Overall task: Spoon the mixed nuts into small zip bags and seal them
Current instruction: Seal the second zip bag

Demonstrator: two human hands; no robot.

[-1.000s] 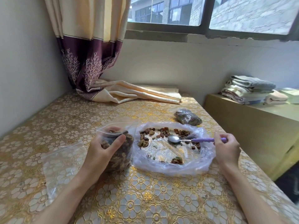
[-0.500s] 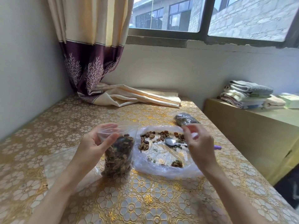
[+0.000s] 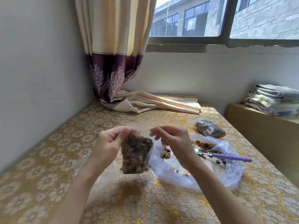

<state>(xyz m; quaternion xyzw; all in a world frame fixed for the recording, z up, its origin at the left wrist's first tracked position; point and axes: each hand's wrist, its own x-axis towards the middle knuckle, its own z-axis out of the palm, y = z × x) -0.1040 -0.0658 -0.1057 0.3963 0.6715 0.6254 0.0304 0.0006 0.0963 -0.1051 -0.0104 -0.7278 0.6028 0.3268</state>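
Nuts bag (image 3: 136, 155) pinched at its top by both hands (image 3: 111, 141) (image 3: 174, 139) over the gold floral table (image 3: 48, 159); curtain (image 3: 116, 54) at 12, towels (image 3: 273, 99) at 2.

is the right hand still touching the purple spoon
Apart. The head view shows the right hand up at the top edge of the filled zip bag, while the purple spoon lies on the open plastic bag with clear space between them.

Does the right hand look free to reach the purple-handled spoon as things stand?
Probably not yet: the right hand is pinching the top of the filled zip bag together with the left hand. The spoon lies uncovered on the plastic sheet, nothing blocking it.
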